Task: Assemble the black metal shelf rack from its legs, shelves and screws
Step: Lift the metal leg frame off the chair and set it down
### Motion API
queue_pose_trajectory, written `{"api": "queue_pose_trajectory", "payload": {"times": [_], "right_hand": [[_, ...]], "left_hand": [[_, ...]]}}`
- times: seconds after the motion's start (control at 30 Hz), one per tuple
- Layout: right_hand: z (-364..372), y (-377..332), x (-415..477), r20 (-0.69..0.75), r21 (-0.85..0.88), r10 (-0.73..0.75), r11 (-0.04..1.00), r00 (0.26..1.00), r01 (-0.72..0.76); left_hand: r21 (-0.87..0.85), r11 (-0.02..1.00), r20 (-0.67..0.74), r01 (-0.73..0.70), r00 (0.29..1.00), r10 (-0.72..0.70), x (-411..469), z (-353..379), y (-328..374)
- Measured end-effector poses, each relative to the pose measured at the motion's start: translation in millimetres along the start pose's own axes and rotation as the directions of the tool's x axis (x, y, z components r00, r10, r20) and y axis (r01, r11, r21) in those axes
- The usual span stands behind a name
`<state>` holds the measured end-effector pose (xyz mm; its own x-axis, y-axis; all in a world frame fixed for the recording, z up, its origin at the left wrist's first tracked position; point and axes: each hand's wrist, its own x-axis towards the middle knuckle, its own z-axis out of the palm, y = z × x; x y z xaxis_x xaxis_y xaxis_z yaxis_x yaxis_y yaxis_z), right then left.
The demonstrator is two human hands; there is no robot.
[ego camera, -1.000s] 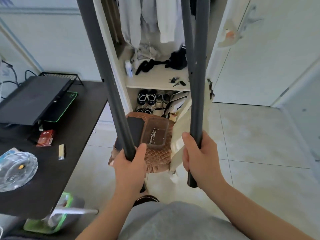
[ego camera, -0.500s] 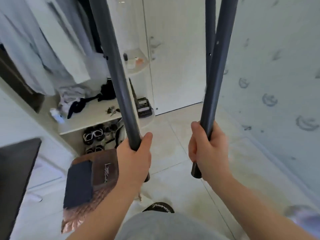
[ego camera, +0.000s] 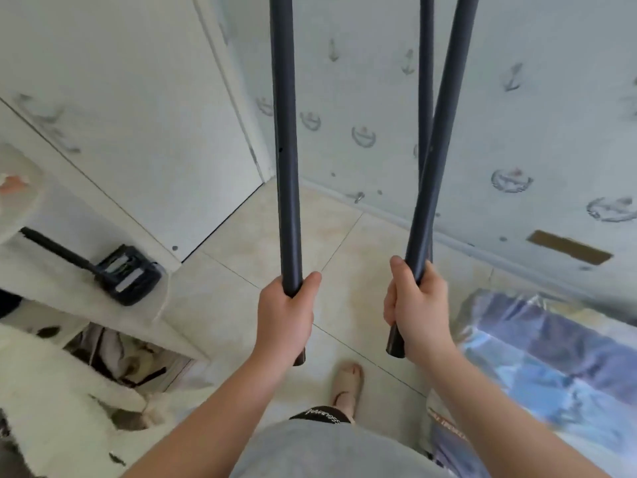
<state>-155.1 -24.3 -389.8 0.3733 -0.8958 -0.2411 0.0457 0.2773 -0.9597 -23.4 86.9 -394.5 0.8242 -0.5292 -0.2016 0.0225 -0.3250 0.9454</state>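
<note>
My left hand (ego camera: 286, 315) grips the lower end of a black metal leg (ego camera: 284, 139) that rises straight up out of the frame. My right hand (ego camera: 418, 312) grips a second black leg (ego camera: 437, 143), which leans to the right as it rises. Behind it a third black tube (ego camera: 426, 74) runs upward and crosses it. The rack is held off the floor; the leg ends stick out below both hands. The rack's top is out of view.
A beige tiled floor (ego camera: 241, 243) lies below, meeting a patterned wall (ego camera: 517, 98) ahead and a white door (ego camera: 138, 115) on the left. White shelving (ego camera: 69, 277) with a black device (ego camera: 127, 274) stands left. A blue plastic-wrapped bundle (ego camera: 558, 357) lies right. My foot (ego camera: 348, 384) is below.
I have turned to the right while carrying the rack. The wardrobe, stool and desk have slid out to the left, and the wall corner and blue bundle have come into view. Both grips are unchanged.
</note>
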Motion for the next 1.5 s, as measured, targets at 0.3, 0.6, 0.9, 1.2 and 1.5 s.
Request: {"api": "queue_pose_trajectory", "payload": {"times": [0.3,0.6,0.9,1.2,1.5], "right_hand": [[-22.8,74.7,160.4,-0.278,-0.197,0.369,0.882,0.887,-0.429],[-63.5,153.7,237.0,-0.332,-0.306,0.741,0.5,0.584,-0.81],[-99.5,223.0,243.1,-0.317,-0.028,0.913,0.261,0.256,-0.965],[-114.6,262.6,264.1,-0.259,-0.111,0.944,0.18,0.203,-0.977],[-110.1,253.5,268.3,-0.321,-0.773,0.456,0.38,0.83,-0.508]], "left_hand": [[0.319,0.898,0.204,0.303,0.903,-0.378,162.5,98.2,-41.6],[0.705,0.562,0.195,0.432,0.645,-0.739,229.1,161.9,-103.8],[0.822,0.324,0.152,0.469,0.368,-0.917,251.0,176.4,-175.6],[0.687,0.233,0.037,0.688,0.287,-0.957,287.2,187.9,-224.8],[0.828,0.444,0.075,0.343,0.716,-0.694,290.0,183.3,-227.6]]}}
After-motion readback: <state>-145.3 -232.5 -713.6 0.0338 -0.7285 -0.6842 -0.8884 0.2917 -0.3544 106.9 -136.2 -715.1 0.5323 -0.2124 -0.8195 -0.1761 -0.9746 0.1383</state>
